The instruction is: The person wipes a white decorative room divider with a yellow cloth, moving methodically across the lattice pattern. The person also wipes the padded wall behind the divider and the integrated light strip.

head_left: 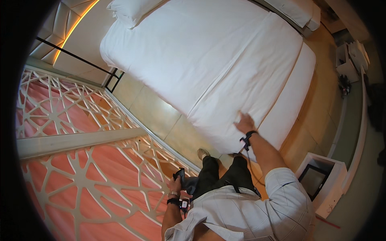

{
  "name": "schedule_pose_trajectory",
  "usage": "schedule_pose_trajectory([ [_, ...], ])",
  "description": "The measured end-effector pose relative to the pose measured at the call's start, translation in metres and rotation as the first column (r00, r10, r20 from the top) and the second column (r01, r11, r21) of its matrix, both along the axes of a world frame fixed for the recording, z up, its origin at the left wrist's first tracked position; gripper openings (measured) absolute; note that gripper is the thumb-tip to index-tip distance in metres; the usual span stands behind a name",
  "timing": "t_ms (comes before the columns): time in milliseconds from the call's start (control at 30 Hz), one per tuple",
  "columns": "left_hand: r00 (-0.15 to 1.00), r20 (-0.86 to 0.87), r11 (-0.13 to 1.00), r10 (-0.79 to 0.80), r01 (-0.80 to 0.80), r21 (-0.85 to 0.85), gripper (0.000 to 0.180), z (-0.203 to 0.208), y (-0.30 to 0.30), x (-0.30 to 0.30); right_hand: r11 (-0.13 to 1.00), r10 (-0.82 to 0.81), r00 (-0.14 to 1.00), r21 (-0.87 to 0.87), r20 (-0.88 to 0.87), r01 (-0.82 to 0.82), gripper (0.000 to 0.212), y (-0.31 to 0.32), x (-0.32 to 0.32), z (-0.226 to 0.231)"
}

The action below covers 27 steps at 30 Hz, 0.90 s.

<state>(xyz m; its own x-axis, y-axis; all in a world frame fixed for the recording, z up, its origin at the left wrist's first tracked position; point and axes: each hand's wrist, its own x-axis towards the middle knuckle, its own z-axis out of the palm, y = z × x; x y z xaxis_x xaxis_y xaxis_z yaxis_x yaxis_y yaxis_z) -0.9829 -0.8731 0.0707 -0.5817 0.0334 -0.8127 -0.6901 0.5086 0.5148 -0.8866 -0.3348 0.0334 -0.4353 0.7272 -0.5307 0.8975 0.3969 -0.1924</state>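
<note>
I see the right hand (245, 122), fingers loosely parted, nothing in them, at the near side of the white bed cover (173, 52) ahead; contact I cannot tell. The left hand (175, 184) grips a dark item (182, 175). I'd stroke flat-palmed along the long crease (229, 66), lightly, to avoid bunching.

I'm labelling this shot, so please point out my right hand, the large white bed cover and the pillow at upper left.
Right hand (246, 123): head view, on the back of the hand.
White bed cover (207, 70): head view, on its broad top surface.
Pillow (131, 11): head view, mid-surface.
</note>
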Motion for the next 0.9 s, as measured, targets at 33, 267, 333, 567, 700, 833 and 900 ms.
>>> schedule_pose_trajectory([
  [33,1.000,-0.021,1.000,-0.012,0.012,-0.003,0.031,-0.004,-0.007,-0.002,0.983,0.167,0.986,0.070,0.018,-0.167,0.085,-0.033,0.005,-0.011],
  [267,0.993,-0.056,0.994,-0.100,0.102,0.028,0.031,-0.003,0.019,-0.029,0.433,0.343,0.832,-0.713,-0.435,-0.551,0.068,-0.204,-0.020,0.027],
  [333,0.979,-0.142,0.988,-0.147,0.151,0.019,0.033,-0.003,0.031,-0.045,0.646,0.256,0.838,-0.559,-0.483,-0.519,0.070,-0.187,-0.040,0.028],
  [567,0.883,-0.285,0.928,-0.373,0.361,-0.098,0.047,0.037,0.063,-0.085,0.978,-0.084,0.954,-0.205,-0.288,0.024,0.062,-0.009,-0.033,-0.003],
  [700,0.863,-0.351,0.932,-0.363,0.337,-0.135,0.046,0.068,0.056,-0.105,0.868,-0.216,0.968,-0.479,-0.126,0.131,0.049,0.032,-0.030,-0.041],
  [833,0.923,-0.303,0.972,-0.236,0.228,-0.065,0.037,0.090,0.093,-0.155,0.471,-0.368,0.927,-0.875,-0.075,0.117,0.060,0.026,-0.069,0.006],
  [900,0.821,-0.443,0.931,-0.360,0.346,-0.115,0.032,0.087,0.107,-0.186,0.467,-0.282,0.935,-0.882,-0.216,-0.063,0.065,0.009,-0.123,0.052],
])
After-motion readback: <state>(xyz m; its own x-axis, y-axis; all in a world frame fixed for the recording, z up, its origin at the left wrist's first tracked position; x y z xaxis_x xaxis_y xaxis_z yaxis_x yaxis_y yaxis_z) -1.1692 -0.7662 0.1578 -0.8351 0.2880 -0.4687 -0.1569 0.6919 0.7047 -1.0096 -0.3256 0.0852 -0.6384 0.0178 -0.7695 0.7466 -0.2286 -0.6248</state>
